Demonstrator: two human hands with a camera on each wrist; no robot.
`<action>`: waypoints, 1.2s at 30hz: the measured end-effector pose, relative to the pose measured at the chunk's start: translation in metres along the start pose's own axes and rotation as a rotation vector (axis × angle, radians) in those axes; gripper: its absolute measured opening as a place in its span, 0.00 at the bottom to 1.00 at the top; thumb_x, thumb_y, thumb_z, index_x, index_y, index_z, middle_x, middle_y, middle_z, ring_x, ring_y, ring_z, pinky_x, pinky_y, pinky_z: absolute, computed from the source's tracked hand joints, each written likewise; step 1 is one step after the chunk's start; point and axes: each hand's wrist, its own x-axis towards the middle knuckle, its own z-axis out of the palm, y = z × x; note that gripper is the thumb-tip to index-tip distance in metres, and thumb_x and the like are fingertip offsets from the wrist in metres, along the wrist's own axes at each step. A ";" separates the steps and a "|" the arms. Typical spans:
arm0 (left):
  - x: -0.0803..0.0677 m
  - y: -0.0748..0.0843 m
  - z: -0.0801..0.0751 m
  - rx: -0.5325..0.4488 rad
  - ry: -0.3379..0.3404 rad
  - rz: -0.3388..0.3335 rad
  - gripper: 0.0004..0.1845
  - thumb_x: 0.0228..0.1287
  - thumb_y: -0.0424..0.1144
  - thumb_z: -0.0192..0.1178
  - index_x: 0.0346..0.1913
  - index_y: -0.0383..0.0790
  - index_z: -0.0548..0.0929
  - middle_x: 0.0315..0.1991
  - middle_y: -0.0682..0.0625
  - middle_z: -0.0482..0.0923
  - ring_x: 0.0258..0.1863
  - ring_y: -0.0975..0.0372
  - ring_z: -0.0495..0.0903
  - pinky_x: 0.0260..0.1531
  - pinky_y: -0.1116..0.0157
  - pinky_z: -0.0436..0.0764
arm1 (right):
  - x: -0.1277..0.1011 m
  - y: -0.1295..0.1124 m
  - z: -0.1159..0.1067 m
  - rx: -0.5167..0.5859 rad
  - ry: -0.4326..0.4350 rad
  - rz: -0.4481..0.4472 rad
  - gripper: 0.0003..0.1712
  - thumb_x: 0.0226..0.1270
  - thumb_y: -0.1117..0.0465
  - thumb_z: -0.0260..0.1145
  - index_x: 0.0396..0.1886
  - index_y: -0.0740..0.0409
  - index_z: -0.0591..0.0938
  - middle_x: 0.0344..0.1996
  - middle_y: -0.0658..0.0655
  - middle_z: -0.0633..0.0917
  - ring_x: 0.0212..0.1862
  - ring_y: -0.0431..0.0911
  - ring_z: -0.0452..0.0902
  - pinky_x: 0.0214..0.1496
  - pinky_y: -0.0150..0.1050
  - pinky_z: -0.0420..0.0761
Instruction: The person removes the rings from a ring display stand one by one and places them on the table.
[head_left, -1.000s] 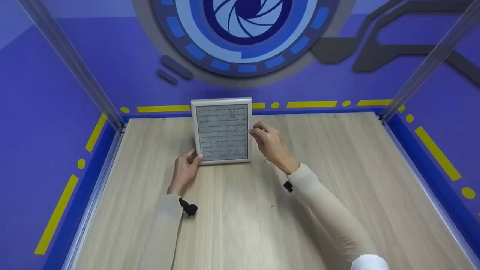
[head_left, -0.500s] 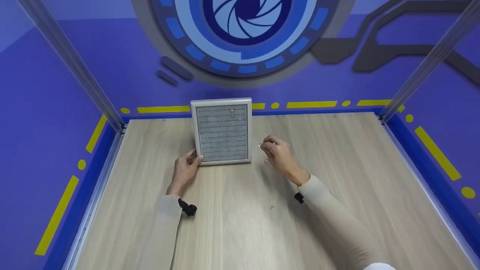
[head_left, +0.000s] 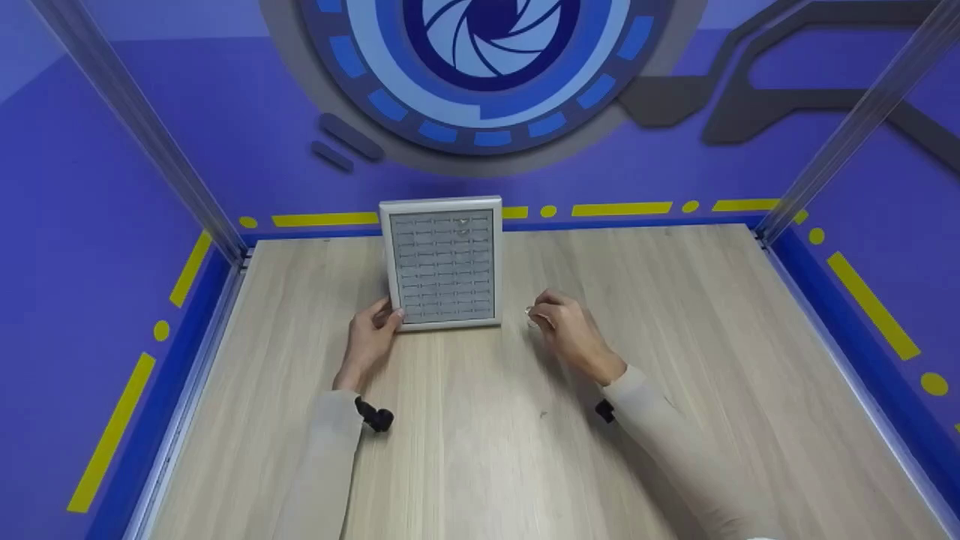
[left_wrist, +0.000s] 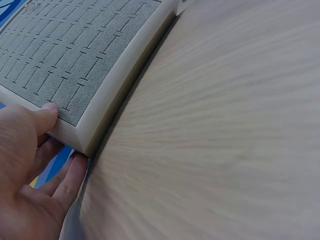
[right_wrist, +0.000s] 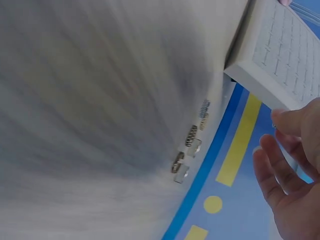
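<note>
Hands [head_left: 369, 341] over tabletop [head_left: 465, 435], wall [head_left: 615, 176] beyond.

In the head view, the left hand [head_left: 368, 339] grips, pointing toward one o'clock; the right hand [head_left: 574, 332] pinches, pointing toward ten o'clock.

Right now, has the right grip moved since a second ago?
Yes: against the yellow wall marks, the right grip has shifted rightward and down in the head view.
</note>
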 end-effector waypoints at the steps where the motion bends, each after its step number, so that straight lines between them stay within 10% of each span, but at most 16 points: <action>1: 0.000 0.000 0.001 -0.002 -0.002 0.002 0.29 0.81 0.45 0.62 0.78 0.39 0.73 0.71 0.41 0.80 0.68 0.50 0.82 0.70 0.53 0.80 | -0.002 0.000 0.001 0.001 -0.009 0.010 0.05 0.72 0.72 0.72 0.35 0.62 0.92 0.38 0.56 0.88 0.41 0.47 0.88 0.44 0.41 0.90; 22: -0.006 -0.009 0.016 -0.076 0.041 0.043 0.29 0.82 0.38 0.60 0.80 0.37 0.69 0.77 0.38 0.72 0.73 0.47 0.77 0.73 0.54 0.77 | -0.024 0.006 0.011 -0.070 -0.192 0.089 0.08 0.63 0.74 0.75 0.35 0.58 0.94 0.38 0.56 0.88 0.42 0.53 0.88 0.47 0.45 0.92; 36: -0.017 0.005 0.013 0.040 0.028 0.046 0.31 0.82 0.31 0.57 0.82 0.34 0.64 0.78 0.34 0.68 0.76 0.46 0.73 0.75 0.55 0.75 | -0.024 0.005 0.015 -0.064 -0.223 0.103 0.10 0.64 0.75 0.73 0.32 0.58 0.94 0.36 0.57 0.87 0.41 0.52 0.88 0.42 0.47 0.91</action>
